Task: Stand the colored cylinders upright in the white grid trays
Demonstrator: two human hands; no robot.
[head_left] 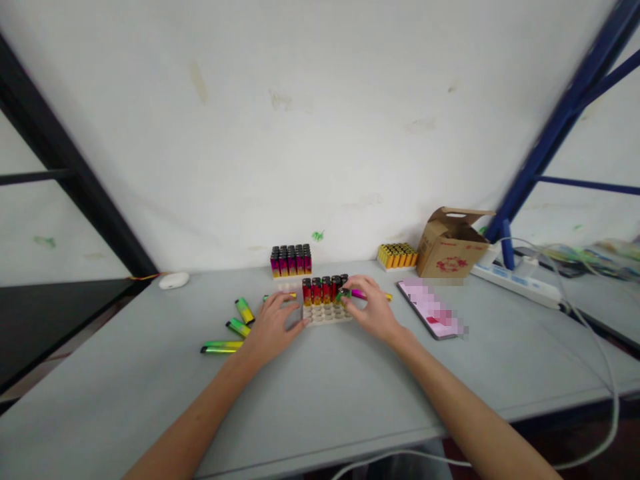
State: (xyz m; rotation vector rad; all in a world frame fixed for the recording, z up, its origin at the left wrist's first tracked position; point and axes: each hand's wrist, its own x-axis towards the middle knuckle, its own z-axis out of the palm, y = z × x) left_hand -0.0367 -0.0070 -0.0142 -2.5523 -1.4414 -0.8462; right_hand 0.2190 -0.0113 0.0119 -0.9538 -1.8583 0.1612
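A pale tray with round holes stands on the table, its back part filled with upright red batteries. My right hand pinches a green battery over the tray's right side. My left hand rests at the tray's left edge, fingers apart, holding nothing. Left of that hand, loose green-yellow batteries lie on the table, partly covered by it. Another loose one, purple and yellow, is partly hidden behind my right hand.
Purple batteries and yellow batteries stand in trays by the wall. An open cardboard box, a phone and a power strip with cables are on the right. A white oval object lies back left.
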